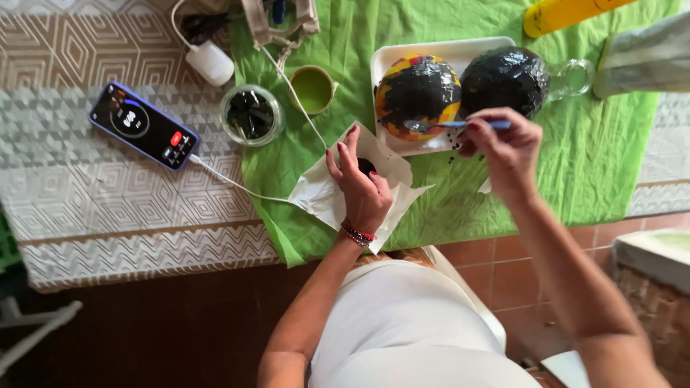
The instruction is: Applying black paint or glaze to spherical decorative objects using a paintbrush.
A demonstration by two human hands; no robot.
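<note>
My right hand (504, 144) grips a blue-handled paintbrush (447, 124) whose tip rests against a round ball (417, 93) painted black over yellow and red. That ball sits on a white tray (402, 52). A second ball (504, 79), fully black and glossy, lies just right of it. My left hand (359, 183) presses flat on a white paper sheet (320, 190) on the green cloth (431, 187); a small dark thing shows by its fingers.
A glass jar of black paint (250, 115) and a small green cup (312, 88) stand left of the tray. A phone (144, 125) on a white cable lies on the patterned tablecloth. A yellow tube (560, 13) lies at top right.
</note>
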